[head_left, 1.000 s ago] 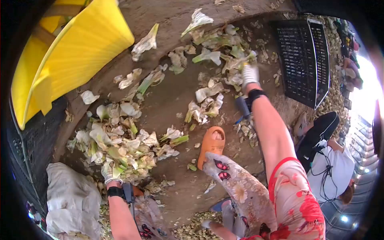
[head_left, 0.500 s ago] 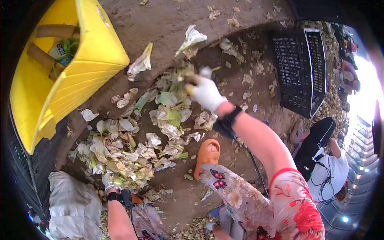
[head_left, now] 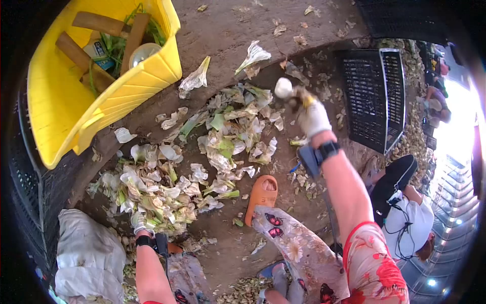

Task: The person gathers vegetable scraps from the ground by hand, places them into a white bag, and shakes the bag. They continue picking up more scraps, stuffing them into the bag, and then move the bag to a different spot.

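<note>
White bulb point(head_left: 283, 87) up at the blurred, brown-smudged fingertips of the gloved right hand point(head_left: 311, 114), and that hand is out over the dirt floor point(head_left: 304, 15), between the husk pile point(head_left: 157, 185) and the black crate point(head_left: 367, 96)! Is it gripped? The blur is too strong; I cannot tell. There's a flash of yellow at the fingers too.

Down to the gloved left hand point(head_left: 142, 223), low at the near edge of that heap of pale, papery husks and green stems, fingers partly hidden, so I cannot tell whether they're open or closed. More husks point(head_left: 228, 134) spread up the middle.

Look at the yellow basket point(head_left: 55, 96), tilted, brown strips point(head_left: 134, 43), green stalks point(head_left: 115, 50) and a small packet point(head_left: 101, 55) inside! A pale cloth sack point(head_left: 91, 258) sits beside the left forearm, an orange clog point(head_left: 262, 195) is on the wearer's foot, and over on the right, another person point(head_left: 410, 223) in a white top.
</note>
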A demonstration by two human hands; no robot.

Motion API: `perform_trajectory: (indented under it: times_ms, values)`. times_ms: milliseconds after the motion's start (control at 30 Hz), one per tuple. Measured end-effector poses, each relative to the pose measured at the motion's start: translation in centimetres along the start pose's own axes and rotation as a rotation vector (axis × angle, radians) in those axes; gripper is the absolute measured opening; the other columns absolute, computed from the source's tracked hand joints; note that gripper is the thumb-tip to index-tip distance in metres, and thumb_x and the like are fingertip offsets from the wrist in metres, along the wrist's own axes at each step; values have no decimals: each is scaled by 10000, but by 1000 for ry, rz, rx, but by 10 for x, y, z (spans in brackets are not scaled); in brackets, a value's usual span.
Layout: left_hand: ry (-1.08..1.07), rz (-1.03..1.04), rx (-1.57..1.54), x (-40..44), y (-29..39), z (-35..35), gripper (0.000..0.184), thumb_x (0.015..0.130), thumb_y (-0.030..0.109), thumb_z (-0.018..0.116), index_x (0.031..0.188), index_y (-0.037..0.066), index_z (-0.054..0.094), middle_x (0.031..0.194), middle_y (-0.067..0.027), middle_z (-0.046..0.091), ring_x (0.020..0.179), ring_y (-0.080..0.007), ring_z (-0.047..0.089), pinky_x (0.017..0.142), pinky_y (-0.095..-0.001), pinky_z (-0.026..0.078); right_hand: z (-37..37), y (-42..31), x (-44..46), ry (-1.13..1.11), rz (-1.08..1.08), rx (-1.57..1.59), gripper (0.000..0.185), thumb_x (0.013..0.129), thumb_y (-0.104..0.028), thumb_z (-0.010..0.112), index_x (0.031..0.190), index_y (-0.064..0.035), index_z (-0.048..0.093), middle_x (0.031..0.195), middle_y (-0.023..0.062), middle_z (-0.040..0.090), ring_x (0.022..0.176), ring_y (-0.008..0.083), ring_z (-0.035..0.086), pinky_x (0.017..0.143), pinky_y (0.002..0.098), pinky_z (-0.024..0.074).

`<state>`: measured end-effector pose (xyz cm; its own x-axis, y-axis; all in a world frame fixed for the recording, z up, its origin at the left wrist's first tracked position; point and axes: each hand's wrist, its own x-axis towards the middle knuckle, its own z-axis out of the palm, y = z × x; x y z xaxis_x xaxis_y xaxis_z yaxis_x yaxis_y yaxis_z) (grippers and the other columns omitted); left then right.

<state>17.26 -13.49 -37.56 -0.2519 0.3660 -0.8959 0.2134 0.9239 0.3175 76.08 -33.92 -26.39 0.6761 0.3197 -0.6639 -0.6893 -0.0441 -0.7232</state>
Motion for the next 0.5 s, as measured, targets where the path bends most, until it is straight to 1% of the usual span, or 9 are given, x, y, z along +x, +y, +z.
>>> perform_trajectory:
  times_ms: [100, 133, 200, 233, 300, 367, 433, 467, 500]
  values:
    - [8, 183, 378, -22, 14, -2, 136, 751, 163, 542, 779, 39, 590, 755, -58, 586, 642, -222, 554, 587, -332, 458, 12, 4, -75, 49, 133, 193, 211, 849, -274, 525, 892, -72, 568, 787, 17, 583, 643, 118, 538, 542, 235, 435]
    - [-16, 299, 510, -48, 22, 3, 139, 748, 175, 547, 783, 49, 594, 762, -38, 590, 634, -215, 547, 585, -313, 450, 7, 15, -96, 58, 158, -50, 237, 836, -302, 536, 871, -70, 574, 774, 23, 590, 633, 116, 530, 543, 241, 428]
    - [-50, -19, -79, -106, 42, 23, 198, 764, 247, 545, 856, 80, 599, 835, -31, 595, 689, -216, 546, 622, -315, 448, 19, 27, -125, 285, 370, -917, 317, 791, -366, 579, 805, -50, 596, 719, 30, 603, 589, 120, 509, 538, 262, 414]
    - [-84, -11, -168, -132, 47, 16, 251, 772, 300, 545, 914, 100, 600, 896, -38, 595, 730, -217, 546, 648, -323, 450, 3, 39, -156, 89, -52, -958, 315, 793, -345, 586, 788, -31, 609, 681, 38, 593, 563, 129, 502, 530, 274, 409]
    - [201, 13, -28, -147, 43, -8, 397, 796, 386, 529, 1016, 57, 560, 933, -53, 579, 803, -199, 545, 675, -340, 443, 19, 42, -210, 188, 325, -519, 264, 787, -256, 603, 870, -6, 593, 710, 53, 593, 604, 131, 524, 533, 279, 426]
    - [-46, -43, -269, -219, 60, 3, 395, 801, 392, 520, 1060, 93, 536, 932, -55, 579, 814, -216, 555, 705, -359, 441, 31, 49, -264, 109, 256, -480, 220, 798, -223, 603, 854, -10, 599, 657, 34, 593, 581, 100, 514, 512, 252, 419]
    - [-176, -45, 12, -309, 93, 22, 424, 806, 410, 508, 1100, 105, 512, 934, -58, 577, 812, -223, 560, 740, -382, 439, 94, -5, -325, -17, 494, -414, 244, 810, -228, 598, 865, 9, 602, 703, 46, 606, 578, 85, 514, 510, 225, 409]
    - [-569, -34, 248, -321, 92, 15, 666, 748, 505, 543, 1280, 154, 348, 1189, -103, 488, 1037, -290, 482, 830, -488, 386, 100, 9, -344, -123, 476, -454, 236, 816, -236, 587, 872, -8, 611, 710, 25, 600, 590, 75, 496, 522, 219, 393]
    - [-536, -100, 186, -332, 72, 5, 685, 737, 504, 555, 1273, 129, 351, 1194, -90, 487, 1008, -283, 506, 819, -476, 409, 106, 23, -362, -243, 464, -499, 230, 822, -243, 575, 879, -25, 620, 716, 4, 593, 601, 64, 478, 534, 213, 377]
